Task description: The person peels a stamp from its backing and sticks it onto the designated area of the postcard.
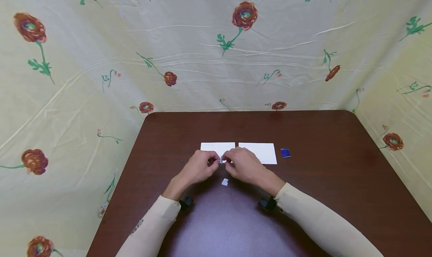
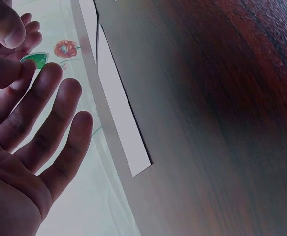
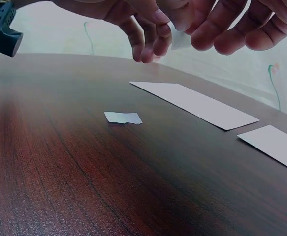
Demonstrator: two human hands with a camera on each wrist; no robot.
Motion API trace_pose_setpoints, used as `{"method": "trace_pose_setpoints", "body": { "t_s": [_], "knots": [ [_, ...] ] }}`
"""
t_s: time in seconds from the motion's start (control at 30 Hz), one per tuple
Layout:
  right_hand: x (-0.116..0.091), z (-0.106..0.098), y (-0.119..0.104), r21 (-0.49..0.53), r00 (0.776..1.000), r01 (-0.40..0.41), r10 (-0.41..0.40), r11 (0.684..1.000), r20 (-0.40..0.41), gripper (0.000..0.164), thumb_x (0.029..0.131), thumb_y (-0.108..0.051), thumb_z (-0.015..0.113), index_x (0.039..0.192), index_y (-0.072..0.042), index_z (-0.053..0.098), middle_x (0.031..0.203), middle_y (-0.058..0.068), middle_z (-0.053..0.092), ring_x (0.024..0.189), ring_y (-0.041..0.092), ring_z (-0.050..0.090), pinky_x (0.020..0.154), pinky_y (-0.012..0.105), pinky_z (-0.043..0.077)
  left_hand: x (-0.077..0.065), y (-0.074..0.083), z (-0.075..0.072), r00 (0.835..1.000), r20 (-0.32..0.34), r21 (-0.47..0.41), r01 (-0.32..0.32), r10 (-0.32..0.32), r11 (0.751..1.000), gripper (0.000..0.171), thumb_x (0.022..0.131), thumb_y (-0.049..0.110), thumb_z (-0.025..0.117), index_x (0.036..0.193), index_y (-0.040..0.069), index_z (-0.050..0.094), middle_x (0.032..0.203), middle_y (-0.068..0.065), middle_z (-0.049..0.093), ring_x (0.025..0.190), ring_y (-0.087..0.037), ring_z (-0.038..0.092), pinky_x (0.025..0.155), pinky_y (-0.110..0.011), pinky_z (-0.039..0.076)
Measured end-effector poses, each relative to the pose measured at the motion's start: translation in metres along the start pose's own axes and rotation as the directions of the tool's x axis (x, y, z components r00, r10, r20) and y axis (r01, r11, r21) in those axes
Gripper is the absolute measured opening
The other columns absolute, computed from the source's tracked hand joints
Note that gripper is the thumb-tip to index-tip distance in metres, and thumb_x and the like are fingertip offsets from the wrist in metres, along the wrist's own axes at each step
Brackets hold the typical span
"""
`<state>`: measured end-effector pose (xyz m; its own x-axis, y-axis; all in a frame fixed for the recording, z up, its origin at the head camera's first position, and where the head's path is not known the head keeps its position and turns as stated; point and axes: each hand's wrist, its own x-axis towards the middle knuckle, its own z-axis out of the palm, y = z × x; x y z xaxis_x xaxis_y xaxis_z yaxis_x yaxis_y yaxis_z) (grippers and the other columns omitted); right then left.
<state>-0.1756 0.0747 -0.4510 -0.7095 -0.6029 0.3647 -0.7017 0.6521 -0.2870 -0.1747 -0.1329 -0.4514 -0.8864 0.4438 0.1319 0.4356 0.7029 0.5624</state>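
A small, thin, green-faced piece [image 2: 36, 59] is hanging above the brown wooden table [image 1: 324, 197], the left hand [image 1: 200, 166] and right hand [image 1: 244, 165] pinching its edges, probably because it offers only fingertip room. The left wrist view is revealing its green face; only the head view is showing the flat blue square [image 1: 285, 152].

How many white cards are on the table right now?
2: the left card, partly behind the left hand; the right card, partly behind the right hand.
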Motion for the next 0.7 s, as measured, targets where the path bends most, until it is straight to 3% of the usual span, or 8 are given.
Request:
{"method": "trace_pose_setpoints", "body": {
  "t_s": [0.33, 0.57, 0.7],
  "knots": [
    [0.0003, 0.0008, -0.0015, 0.008, 1.0, 0.003, -0.003, 1.0, 0.007, 0.015, 0.084, -0.012, 0.065, 0.096, -0.014, 0.075, 0.082, -0.006, 0.07, 0.074, 0.01, 0.062, 0.08, 0.035, 0.053, -0.0004, 0.0027, 0.0, 0.999, -0.014, -0.027, -0.03, 0.029, 0.999, 0.011, 0.091, 0.014, 0.065, 0.092, 0.013, 0.075, 0.081, 0.01, 0.07, 0.073, -0.004, 0.061, 0.068, -0.024, 0.051],
    [0.0004, 0.0023, 0.0001, 0.003, 1.0, 0.008, -0.008, 1.0, -0.027, 0.009, 0.09, -0.026, 0.071, 0.093, -0.017, 0.074, 0.079, -0.007, 0.07, 0.068, 0.008, 0.06, 0.076, 0.035, 0.052, -0.0001, 0.0035, 0.0006, 0.999, -0.014, -0.042, -0.048, 0.048, 0.998, 0.01, 0.092, 0.013, 0.065, 0.09, 0.017, 0.074, 0.081, 0.01, 0.07, 0.074, -0.004, 0.062, 0.07, -0.025, 0.053],
    [0.0001, 0.0026, 0.0005, -0.019, 0.999, 0.004, -0.005, 1.0, -0.045, 0.005, 0.09, -0.024, 0.071, 0.09, -0.02, 0.073, 0.076, -0.011, 0.067, 0.067, 0.007, 0.059, 0.07, 0.033, 0.051, -0.0002, 0.0038, 0.0007, 0.999, -0.011, -0.054, -0.052, 0.052, 0.997, 0.01, 0.092, 0.012, 0.065, 0.092, 0.014, 0.075, 0.081, 0.009, 0.07, 0.073, -0.005, 0.063, 0.071, -0.029, 0.055]
  ]
}}
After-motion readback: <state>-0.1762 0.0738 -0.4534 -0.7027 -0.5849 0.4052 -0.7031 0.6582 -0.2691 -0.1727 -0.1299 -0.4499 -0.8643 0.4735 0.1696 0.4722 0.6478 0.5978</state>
